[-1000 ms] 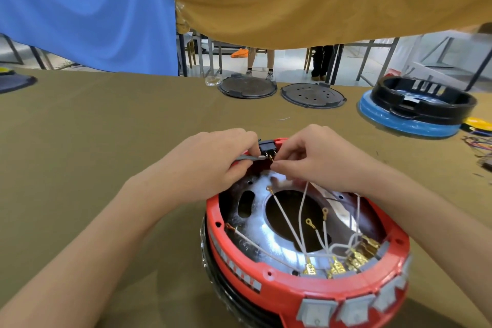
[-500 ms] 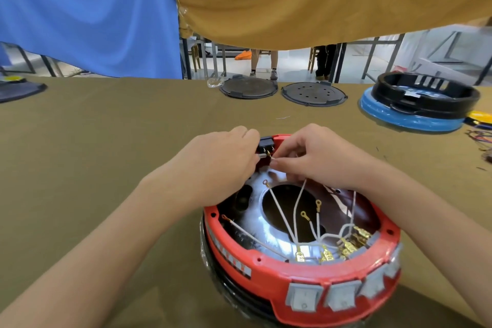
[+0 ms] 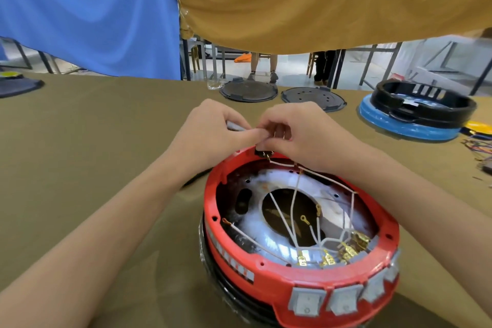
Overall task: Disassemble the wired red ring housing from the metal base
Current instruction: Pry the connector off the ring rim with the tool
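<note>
At the red ring housing (image 3: 298,282)'s far rim, your left hand (image 3: 210,133) grips a grey tool (image 3: 235,126); your right hand (image 3: 300,136) pinches a wire terminal (image 3: 267,153), likely to unplug it.

Black connector (image 3: 263,152) mostly hidden under both hands' fingers (image 3: 255,133); red ring housing (image 3: 306,282) cut off below

Bright even daylight, soft shadows, wide-angle edge distortion, slight blur.
</note>
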Demonstrator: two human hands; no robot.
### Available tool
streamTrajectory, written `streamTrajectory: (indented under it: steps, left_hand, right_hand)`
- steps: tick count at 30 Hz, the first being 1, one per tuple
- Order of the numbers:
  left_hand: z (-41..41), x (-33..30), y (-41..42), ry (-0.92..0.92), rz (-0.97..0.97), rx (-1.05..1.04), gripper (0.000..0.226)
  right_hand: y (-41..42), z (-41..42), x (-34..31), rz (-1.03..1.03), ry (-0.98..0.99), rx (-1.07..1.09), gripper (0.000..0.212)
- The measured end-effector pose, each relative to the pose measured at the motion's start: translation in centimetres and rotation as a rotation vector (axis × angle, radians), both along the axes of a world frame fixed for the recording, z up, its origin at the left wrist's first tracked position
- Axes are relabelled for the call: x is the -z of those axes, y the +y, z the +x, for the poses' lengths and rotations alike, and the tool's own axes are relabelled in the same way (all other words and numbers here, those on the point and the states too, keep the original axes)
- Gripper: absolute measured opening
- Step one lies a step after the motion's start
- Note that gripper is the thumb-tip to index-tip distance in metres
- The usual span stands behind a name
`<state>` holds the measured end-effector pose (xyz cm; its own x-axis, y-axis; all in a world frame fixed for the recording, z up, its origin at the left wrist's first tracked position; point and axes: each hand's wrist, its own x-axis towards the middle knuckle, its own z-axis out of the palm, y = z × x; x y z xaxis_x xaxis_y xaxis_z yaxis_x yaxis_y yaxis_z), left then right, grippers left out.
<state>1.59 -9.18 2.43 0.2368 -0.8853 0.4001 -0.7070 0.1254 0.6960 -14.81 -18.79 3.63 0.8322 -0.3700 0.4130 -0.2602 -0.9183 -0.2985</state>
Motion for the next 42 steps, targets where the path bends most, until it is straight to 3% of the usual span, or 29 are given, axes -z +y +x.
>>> streamTrajectory:
  steps: [3, 6, 8, 12, 16, 20, 23, 28, 37, 42]
  left_hand:
    - [0.5, 1.1, 0.1, 0.216, -0.069, 0.025, 0.029]
    - [1.4, 2.3, 0.1, 0.193, 0.090, -0.010, 0.029]
    - [1.3, 2.8, 0.1, 0.213, 0.258, 0.092, 0.028]
    - [1.4, 2.2, 0.3, 0.168, 0.296, 0.185, 0.032]
    - [1.9, 1.0, 0.0, 0.089, 0.378, 0.239, 0.033]
    - [1.1, 0.5, -1.1, -0.126, 0.416, 0.220, 0.023]
    - [0.1, 1.1, -1.5, -0.355, 0.348, 0.159, 0.025]
    - [-0.4, 1.6, -1.5, -0.522, 0.232, 0.143, 0.025]
    - [-0.5, 1.8, -1.3, -0.564, 0.198, 0.095, 0.030]
    - [-0.4, 1.8, -1.3, -0.559, 0.192, 0.082, 0.033]
  right_hand:
    - [-0.7, -0.4, 0.2, 0.062, -0.080, -0.035, 0.010]
    - [-1.9, -1.3, -0.3, 0.408, -0.192, -0.010, 0.015]
    - [-2.7, -1.7, -0.6, 0.591, -0.135, -0.055, 0.013]
    - [-3.2, -2.2, -1.0, 0.768, -0.040, -0.119, 0.007]
    - [-2.7, -2.6, -1.0, 0.589, -0.050, -0.121, 0.011]
    - [-2.1, -2.3, -0.7, 0.338, -0.055, -0.080, 0.015]
    - [-2.1, -2.1, -1.1, 0.181, -0.021, -0.045, 0.020]
    - [-2.3, -1.9, -1.3, 0.097, 0.043, -0.050, 0.021]
    - [-2.2, -2.2, -0.9, 0.065, 0.002, -0.115, 0.017]
    - [-1.9, -2.7, -0.3, -0.111, 0.026, -0.216, 0.021]
